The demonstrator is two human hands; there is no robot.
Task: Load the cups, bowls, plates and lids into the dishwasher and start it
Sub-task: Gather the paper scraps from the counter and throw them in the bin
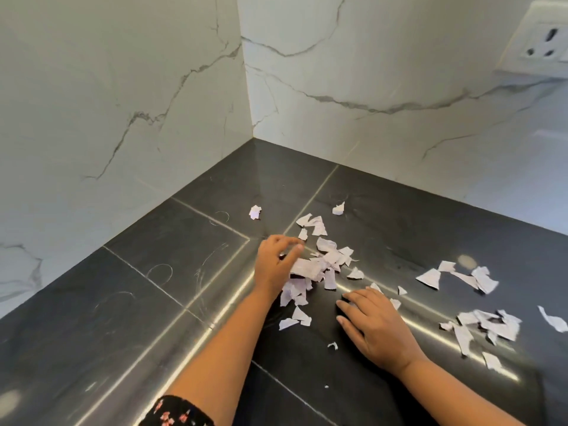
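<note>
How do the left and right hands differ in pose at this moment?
The left hand has fingers curled round the paper scraps; the right hand lies flat, fingers straight. The left hand reaches farther across the dark counter; the right hand sits nearer the camera. Both are bare and rest on the counter among scraps.

A dark tiled stone counter [153,302] fills the corner where two white veined marble walls [107,103] meet behind it. A white plastic wall socket [541,41] sits on the back wall, far right. A pile of torn pale paper scraps [325,262] lies mid-counter, with one stray scrap [255,212] behind and left of it. The left hand [275,269] rests on the pile's left edge. The right hand [378,324] lies flat on the counter, before and right of the pile. Further right lie a rear scrap cluster [461,278] and, before it, a near scrap cluster [488,327].
</note>
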